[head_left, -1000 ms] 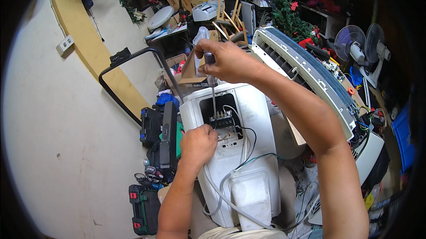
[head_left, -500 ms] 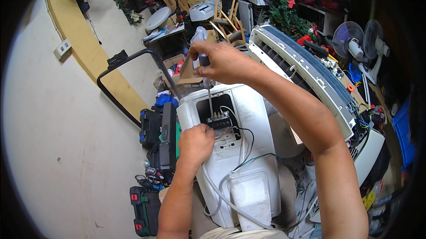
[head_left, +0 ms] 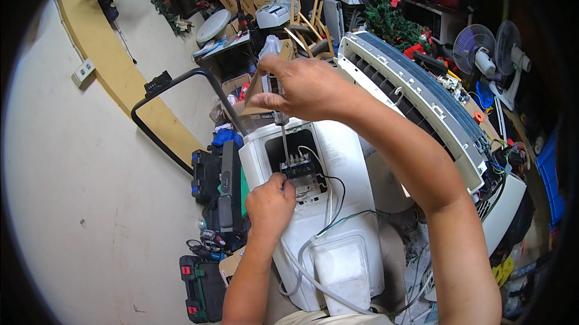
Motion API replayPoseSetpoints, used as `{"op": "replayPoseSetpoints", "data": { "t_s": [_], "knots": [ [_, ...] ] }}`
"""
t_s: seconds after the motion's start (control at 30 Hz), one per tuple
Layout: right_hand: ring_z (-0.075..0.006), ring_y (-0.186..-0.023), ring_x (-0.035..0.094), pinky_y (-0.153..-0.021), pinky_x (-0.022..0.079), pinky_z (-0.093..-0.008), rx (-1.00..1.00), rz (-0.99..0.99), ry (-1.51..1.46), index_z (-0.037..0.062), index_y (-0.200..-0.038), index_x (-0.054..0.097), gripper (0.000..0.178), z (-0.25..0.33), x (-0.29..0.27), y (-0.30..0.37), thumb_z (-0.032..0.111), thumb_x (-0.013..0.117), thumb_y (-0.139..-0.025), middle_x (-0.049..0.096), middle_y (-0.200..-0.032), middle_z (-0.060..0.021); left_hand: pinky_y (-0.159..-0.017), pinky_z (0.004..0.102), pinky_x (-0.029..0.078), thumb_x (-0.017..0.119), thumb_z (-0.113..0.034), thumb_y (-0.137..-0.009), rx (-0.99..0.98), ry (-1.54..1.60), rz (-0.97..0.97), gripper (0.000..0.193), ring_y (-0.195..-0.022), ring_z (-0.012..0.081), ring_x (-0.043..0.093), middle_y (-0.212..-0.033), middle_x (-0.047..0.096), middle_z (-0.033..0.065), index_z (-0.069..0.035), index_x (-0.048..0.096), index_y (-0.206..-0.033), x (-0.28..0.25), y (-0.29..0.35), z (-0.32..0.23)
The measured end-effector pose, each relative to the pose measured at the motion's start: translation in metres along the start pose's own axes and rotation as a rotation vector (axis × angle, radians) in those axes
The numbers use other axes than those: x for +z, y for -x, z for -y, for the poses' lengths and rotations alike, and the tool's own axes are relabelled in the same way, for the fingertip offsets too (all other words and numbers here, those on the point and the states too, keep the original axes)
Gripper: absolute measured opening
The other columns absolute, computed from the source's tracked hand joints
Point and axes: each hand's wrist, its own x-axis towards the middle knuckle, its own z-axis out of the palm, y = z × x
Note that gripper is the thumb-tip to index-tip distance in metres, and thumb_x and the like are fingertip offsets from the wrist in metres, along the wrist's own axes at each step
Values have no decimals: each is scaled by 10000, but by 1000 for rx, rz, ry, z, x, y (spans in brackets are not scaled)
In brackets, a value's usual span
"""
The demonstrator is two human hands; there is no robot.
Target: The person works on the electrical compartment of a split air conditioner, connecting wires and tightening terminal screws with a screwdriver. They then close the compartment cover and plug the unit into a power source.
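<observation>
A screwdriver [head_left: 280, 117] with a clear handle stands nearly upright in my right hand [head_left: 304, 88], fingers at the handle and thumb reaching to the left. Its shaft runs down to a black terminal block [head_left: 297, 167] with several screws, set in the square opening of a white appliance casing [head_left: 345, 162]. My left hand [head_left: 269, 205] is closed in a pinch at the near left edge of that opening, beside the block; what it pinches is hidden. White and black wires leave the block, and a grey cable [head_left: 325, 286] crosses the casing's near part.
To the right leans a long white air-conditioner unit [head_left: 416, 96] with exposed parts. Tool cases [head_left: 204, 289] and a black tubular handle [head_left: 172, 84] stand left, by the wall. Two fans [head_left: 476, 50] and cluttered boxes lie further back.
My right thumb has swung out from the screwdriver handle to the left. My left hand has shifted slightly toward the terminal block, and the view has moved a little.
</observation>
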Motion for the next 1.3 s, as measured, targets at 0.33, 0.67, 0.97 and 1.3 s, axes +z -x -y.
{"op": "replayPoseSetpoints", "data": {
  "t_s": [0.33, 0.67, 0.97, 1.3],
  "knots": [
    [-254, -1100, 740, -935, 580, -449, 55, 110, 23, 128, -1429, 625, 483, 0, -1, -9, 291, 713, -984, 751, -1141, -184, -758, 542, 585, 694, -312, -965, -26, 41, -12, 232, -775, 450, 738, -788, 739, 220, -95, 773, -938, -1, 0, -3],
    [-276, -1066, 745, -964, 591, -437, -68, 79, 47, 63, -1434, 582, 459, -2, 5, -16, 209, 729, -1025, 736, -1221, -93, -657, 529, 582, 689, -253, -952, 66, 28, -95, 175, -680, 408, 737, -743, 742, 177, -94, 734, -895, 1, 2, 0],
    [-341, -1010, 759, -928, 588, -448, 66, 91, 334, 57, -1371, 618, 440, 4, 12, -22, 272, 755, -1012, 780, -1081, -152, -722, 546, 584, 694, -298, -959, -12, 62, -27, 211, -750, 440, 738, -790, 748, 208, -105, 774, -930, 0, 4, 1],
    [-412, -1176, 720, -1046, 543, -493, 196, 176, 217, 62, -1428, 606, 533, 5, 5, -14, 423, 687, -1044, 738, -1280, -205, -704, 549, 577, 684, -279, -959, 8, 64, -33, 212, -733, 440, 735, -782, 745, 210, -88, 763, -911, 2, 4, 2]
  ]
}}
